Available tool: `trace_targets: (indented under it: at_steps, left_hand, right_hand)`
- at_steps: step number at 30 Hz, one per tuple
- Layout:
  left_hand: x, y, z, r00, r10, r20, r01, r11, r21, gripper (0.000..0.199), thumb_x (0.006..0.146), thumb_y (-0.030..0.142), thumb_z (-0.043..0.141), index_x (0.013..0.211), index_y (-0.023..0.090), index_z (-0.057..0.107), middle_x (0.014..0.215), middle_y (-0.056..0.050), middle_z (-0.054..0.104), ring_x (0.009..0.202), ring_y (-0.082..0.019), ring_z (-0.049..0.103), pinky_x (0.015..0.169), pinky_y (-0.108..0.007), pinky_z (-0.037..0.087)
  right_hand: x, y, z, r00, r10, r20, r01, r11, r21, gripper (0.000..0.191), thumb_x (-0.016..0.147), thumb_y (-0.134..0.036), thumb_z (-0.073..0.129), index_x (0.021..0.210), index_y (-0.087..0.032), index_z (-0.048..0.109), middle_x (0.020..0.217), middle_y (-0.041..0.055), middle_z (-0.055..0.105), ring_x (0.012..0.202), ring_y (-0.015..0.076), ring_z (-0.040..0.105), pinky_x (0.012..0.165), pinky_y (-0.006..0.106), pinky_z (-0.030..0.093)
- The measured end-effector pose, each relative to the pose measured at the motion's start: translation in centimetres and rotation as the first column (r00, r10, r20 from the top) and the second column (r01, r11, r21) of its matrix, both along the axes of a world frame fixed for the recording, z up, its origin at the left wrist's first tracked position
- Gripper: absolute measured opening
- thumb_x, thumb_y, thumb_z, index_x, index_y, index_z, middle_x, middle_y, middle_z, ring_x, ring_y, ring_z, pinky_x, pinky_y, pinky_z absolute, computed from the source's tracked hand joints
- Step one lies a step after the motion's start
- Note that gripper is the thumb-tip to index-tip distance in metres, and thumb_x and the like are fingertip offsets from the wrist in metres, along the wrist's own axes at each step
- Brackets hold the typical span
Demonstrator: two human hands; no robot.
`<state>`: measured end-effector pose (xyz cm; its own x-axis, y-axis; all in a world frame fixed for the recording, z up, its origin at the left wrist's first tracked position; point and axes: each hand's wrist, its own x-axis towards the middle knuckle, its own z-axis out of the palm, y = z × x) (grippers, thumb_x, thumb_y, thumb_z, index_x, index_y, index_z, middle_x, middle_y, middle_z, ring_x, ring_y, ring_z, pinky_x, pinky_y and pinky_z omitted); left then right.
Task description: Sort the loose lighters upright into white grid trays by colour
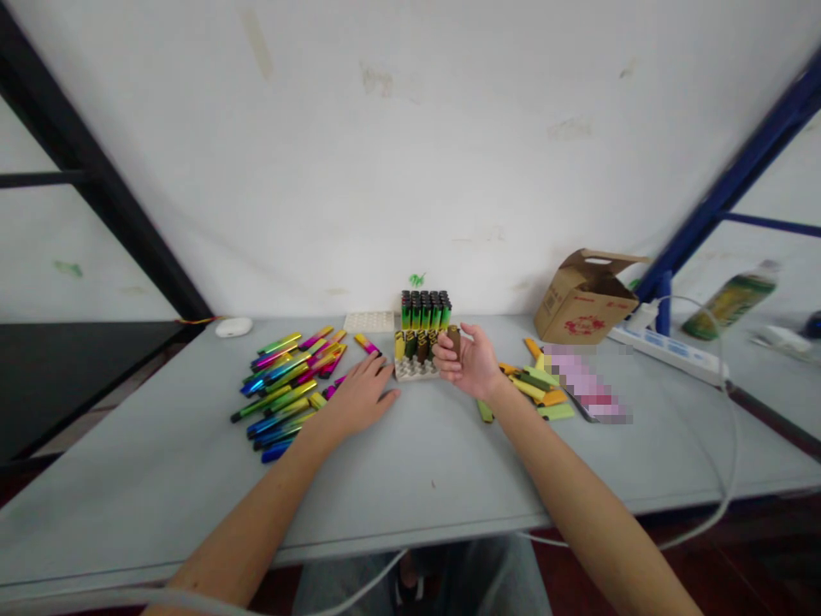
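Observation:
My right hand has its fingers wrapped round a brown lighter, held upright at the right side of a white holed tray. Yellow, dark green and brown lighters stand in that tray, with bare holes showing in front. Behind them is a block of green lighters with black tops. My left hand lies palm down on the table, fingers stretched out and holding nothing. Beside it, to the left, spreads a pile of shiny multicoloured lighters. Part of that pile is hidden under the hand.
Yellow, orange and green lighters lie right of my right wrist, against a blurred pink item. An open cardboard box, a power strip and a bottle stand farther right. A second white tray and a white case sit near the wall.

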<state>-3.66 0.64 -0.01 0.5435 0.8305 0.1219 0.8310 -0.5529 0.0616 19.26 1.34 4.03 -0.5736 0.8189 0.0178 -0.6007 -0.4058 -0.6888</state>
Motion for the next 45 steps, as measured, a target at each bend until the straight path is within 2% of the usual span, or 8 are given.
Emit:
trace_targets:
  at_steps: [5, 14, 22, 34, 39, 45]
  left_hand:
    - [0.02, -0.01, -0.01, 1.000, -0.002, 0.004, 0.002, 1.000, -0.006, 0.052, 0.094, 0.038, 0.042, 0.135, 0.007, 0.048, 0.141, -0.021, 0.047, 0.138, -0.034, 0.034, 0.113, -0.046, 0.030]
    - [-0.03, 0.06, -0.27, 0.999, 0.001, 0.034, -0.001, 1.000, 0.012, 0.050, 0.093, 0.037, 0.043, 0.134, 0.008, 0.049, 0.141, -0.021, 0.047, 0.138, -0.032, 0.035, 0.113, -0.046, 0.031]
    - [-0.15, 0.09, -0.42, 0.999, -0.004, 0.035, 0.004, 1.000, 0.012, 0.050, 0.093, 0.039, 0.042, 0.133, 0.009, 0.049, 0.142, -0.021, 0.047, 0.139, -0.033, 0.034, 0.113, -0.046, 0.031]
    - [-0.07, 0.01, -0.20, 1.000, 0.001, 0.023, -0.001, 1.000, 0.001, 0.051, 0.094, 0.039, 0.042, 0.134, 0.009, 0.048, 0.141, -0.020, 0.047, 0.139, -0.032, 0.034, 0.113, -0.045, 0.030]
    - [0.04, -0.13, 0.04, 1.000, 0.000, -0.008, 0.000, 1.000, 0.002, 0.052, 0.094, 0.038, 0.040, 0.135, 0.008, 0.047, 0.141, -0.020, 0.047, 0.139, -0.032, 0.034, 0.114, -0.045, 0.030]
    - [0.01, -0.06, -0.07, 1.000, -0.003, 0.013, 0.003, 1.000, 0.000, 0.051, 0.094, 0.038, 0.041, 0.134, 0.007, 0.048, 0.141, -0.021, 0.047, 0.139, -0.032, 0.034, 0.114, -0.045, 0.029]
  right_hand:
    - [-0.22, -0.14, -0.21, 1.000, 0.016, 0.004, -0.016, 1.000, -0.003, 0.027, 0.082, -0.042, 0.040, 0.066, -0.020, 0.039, 0.057, -0.0061, 0.028, 0.043, 0.0071, 0.019, 0.035, 0.015, 0.021]
    - [-0.39, -0.33, -0.16, 0.998, 0.060, 0.018, -0.059, 0.998, -0.013, 0.027, 0.076, -0.041, 0.045, 0.063, -0.021, 0.033, 0.055, -0.0072, 0.024, 0.042, 0.0068, 0.015, 0.035, 0.015, 0.020]
    - [-0.76, -0.16, -0.38, 0.997, 0.015, 0.069, -0.013, 1.000, -0.020, 0.027, 0.074, -0.042, 0.045, 0.060, -0.022, 0.032, 0.053, -0.0080, 0.021, 0.041, 0.0074, 0.013, 0.034, 0.016, 0.019]
    - [-1.00, -0.22, -0.48, 0.999, -0.008, 0.053, 0.008, 1.000, -0.010, 0.026, 0.071, -0.041, 0.045, 0.059, -0.022, 0.034, 0.051, -0.0083, 0.019, 0.042, 0.0075, 0.009, 0.033, 0.016, 0.017]
    - [-0.96, -0.39, -0.34, 0.998, -0.052, 0.019, 0.052, 0.999, -0.012, 0.030, 0.076, -0.043, 0.044, 0.058, -0.022, 0.032, 0.051, -0.0085, 0.017, 0.042, 0.0075, 0.008, 0.034, 0.016, 0.018]
    - [-0.89, -0.47, -0.27, 0.999, -0.026, 0.036, 0.026, 1.000, 0.007, 0.030, 0.074, -0.044, 0.048, 0.057, -0.021, 0.035, 0.051, -0.0084, 0.018, 0.042, 0.0076, 0.009, 0.034, 0.017, 0.019]
